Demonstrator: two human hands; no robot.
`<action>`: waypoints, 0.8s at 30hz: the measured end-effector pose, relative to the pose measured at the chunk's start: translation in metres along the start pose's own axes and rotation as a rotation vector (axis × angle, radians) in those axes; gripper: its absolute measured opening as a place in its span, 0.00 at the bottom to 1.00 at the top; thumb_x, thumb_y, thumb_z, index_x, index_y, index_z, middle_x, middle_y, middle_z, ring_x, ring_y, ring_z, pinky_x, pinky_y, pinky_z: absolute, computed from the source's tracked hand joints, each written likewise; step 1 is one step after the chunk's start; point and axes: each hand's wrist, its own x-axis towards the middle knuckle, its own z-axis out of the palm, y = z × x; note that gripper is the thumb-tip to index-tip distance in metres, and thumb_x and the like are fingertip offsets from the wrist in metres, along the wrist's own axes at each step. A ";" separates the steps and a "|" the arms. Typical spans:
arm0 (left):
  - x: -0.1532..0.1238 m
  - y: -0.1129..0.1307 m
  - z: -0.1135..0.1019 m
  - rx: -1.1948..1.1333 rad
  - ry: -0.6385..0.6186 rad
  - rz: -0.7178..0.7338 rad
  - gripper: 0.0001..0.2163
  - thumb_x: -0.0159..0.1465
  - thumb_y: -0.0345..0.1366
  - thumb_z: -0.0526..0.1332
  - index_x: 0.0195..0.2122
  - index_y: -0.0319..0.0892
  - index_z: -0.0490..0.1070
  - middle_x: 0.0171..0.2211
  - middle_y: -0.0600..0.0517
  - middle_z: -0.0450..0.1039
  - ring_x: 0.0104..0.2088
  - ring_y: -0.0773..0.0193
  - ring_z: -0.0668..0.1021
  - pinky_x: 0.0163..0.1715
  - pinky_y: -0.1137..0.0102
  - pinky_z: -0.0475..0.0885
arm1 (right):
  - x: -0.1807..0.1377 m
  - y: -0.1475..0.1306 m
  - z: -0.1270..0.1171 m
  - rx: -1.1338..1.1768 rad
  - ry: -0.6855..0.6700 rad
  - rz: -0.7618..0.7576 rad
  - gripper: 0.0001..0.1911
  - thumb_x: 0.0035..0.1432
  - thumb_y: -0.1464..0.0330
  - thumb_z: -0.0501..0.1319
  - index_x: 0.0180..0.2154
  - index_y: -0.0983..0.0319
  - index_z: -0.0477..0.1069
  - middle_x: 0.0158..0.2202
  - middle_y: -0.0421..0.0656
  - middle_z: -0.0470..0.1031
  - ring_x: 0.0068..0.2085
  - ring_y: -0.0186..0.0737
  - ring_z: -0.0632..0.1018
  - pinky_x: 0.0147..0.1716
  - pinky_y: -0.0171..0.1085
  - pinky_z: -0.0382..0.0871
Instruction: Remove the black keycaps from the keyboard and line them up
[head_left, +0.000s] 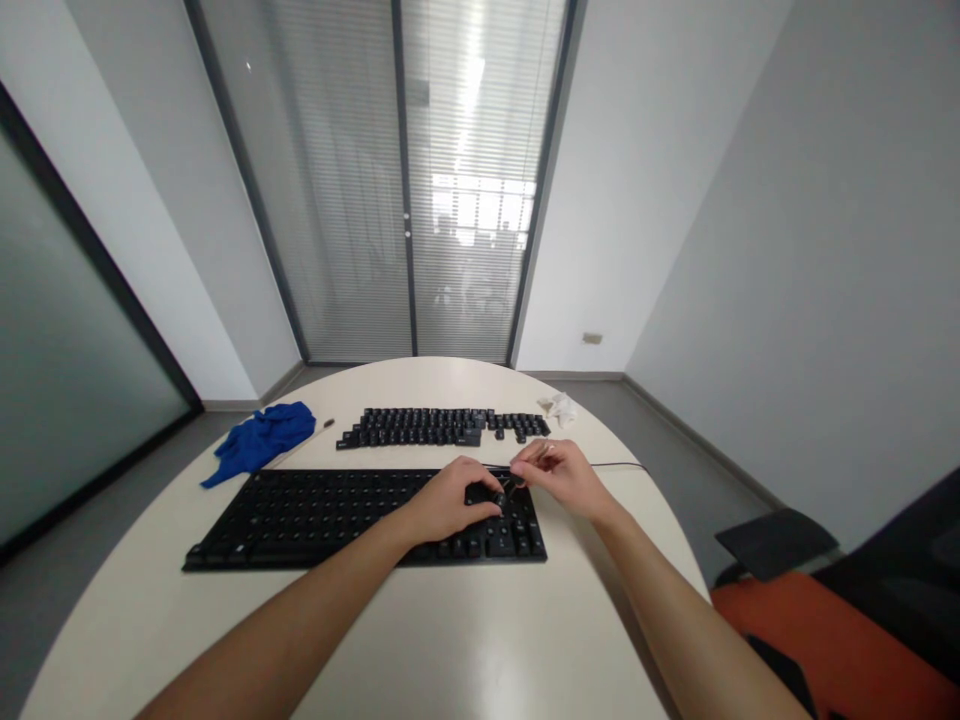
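A black keyboard [330,520] lies across the table, many of its key positions on the left bare of caps, while keys with caps show at its right end. My left hand [450,500] rests over the right part of the keyboard, thumb and forefinger closed around a small black keycap [499,498]. Just right of it, my right hand [559,475] pinches a small dark tool with thin wire ends [516,484], which looks like a keycap puller. Its tip is close to the left fingertips. Behind the keyboard, loose black keycaps [420,427] lie in rows.
On the round table [480,640], a blue cloth [266,438] and a thin brush [304,440] lie at the left. A crumpled white tissue [559,408] is at the back right, near a black cable [619,464]. An orange chair [802,630] stands at the right.
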 end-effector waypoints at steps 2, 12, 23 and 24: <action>0.001 0.000 -0.001 -0.029 0.009 -0.043 0.09 0.57 0.31 0.69 0.39 0.43 0.76 0.40 0.50 0.77 0.44 0.59 0.76 0.48 0.65 0.68 | 0.001 0.001 0.001 -0.017 0.012 -0.010 0.13 0.55 0.59 0.66 0.30 0.64 0.77 0.30 0.45 0.78 0.28 0.37 0.78 0.28 0.34 0.74; 0.000 0.000 0.001 0.014 0.039 -0.029 0.14 0.57 0.29 0.68 0.44 0.44 0.72 0.39 0.51 0.78 0.42 0.58 0.77 0.47 0.64 0.68 | 0.005 0.013 0.007 -0.023 0.073 0.091 0.19 0.55 0.54 0.65 0.33 0.65 0.73 0.27 0.42 0.75 0.26 0.38 0.79 0.26 0.35 0.75; 0.000 -0.003 -0.001 0.156 -0.011 0.110 0.07 0.62 0.32 0.65 0.41 0.46 0.78 0.47 0.52 0.78 0.47 0.59 0.77 0.52 0.63 0.67 | 0.009 0.020 0.012 -0.066 0.091 0.111 0.21 0.55 0.50 0.63 0.30 0.63 0.72 0.22 0.42 0.75 0.24 0.41 0.79 0.25 0.35 0.73; 0.000 -0.003 -0.001 0.162 -0.006 0.117 0.07 0.62 0.33 0.65 0.41 0.47 0.78 0.48 0.52 0.77 0.49 0.59 0.76 0.53 0.63 0.67 | 0.009 0.020 0.013 -0.072 0.096 0.119 0.21 0.55 0.50 0.63 0.30 0.63 0.72 0.21 0.42 0.75 0.24 0.40 0.79 0.25 0.35 0.73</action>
